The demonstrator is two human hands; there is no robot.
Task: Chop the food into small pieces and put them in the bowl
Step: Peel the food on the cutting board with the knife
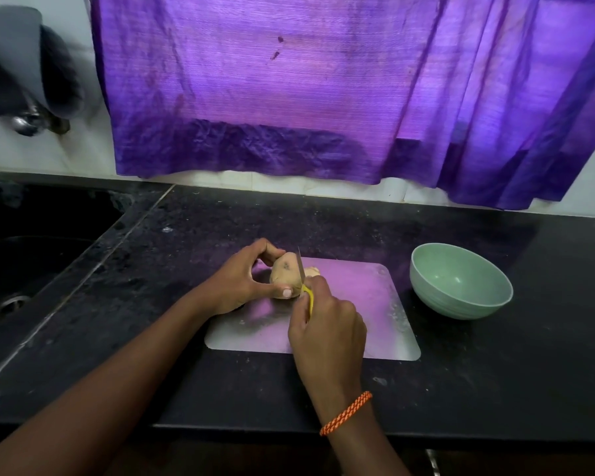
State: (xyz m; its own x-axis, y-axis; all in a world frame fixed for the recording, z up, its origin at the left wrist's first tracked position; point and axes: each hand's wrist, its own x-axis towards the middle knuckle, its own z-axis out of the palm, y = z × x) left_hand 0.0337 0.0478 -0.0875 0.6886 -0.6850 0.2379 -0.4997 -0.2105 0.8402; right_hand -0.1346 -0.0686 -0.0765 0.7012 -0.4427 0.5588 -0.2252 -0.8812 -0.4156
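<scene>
A brown potato [284, 271] lies on the far left part of a pale cutting board [368, 304]. My left hand [244, 280] grips the potato between thumb and curled fingers. My right hand [327, 331] holds a knife [301, 269] with a yellow handle; its blade stands in the potato's right side. A small cut-off piece [312, 271] lies just right of the blade. A pale green bowl [461, 285] sits empty to the right of the board.
The board rests on a black stone counter [495, 372]. A dark sink [31, 255] lies at the left, with a tap [28, 121] above it. A purple curtain [323, 91] hangs behind the counter. The counter's front edge runs below my wrists.
</scene>
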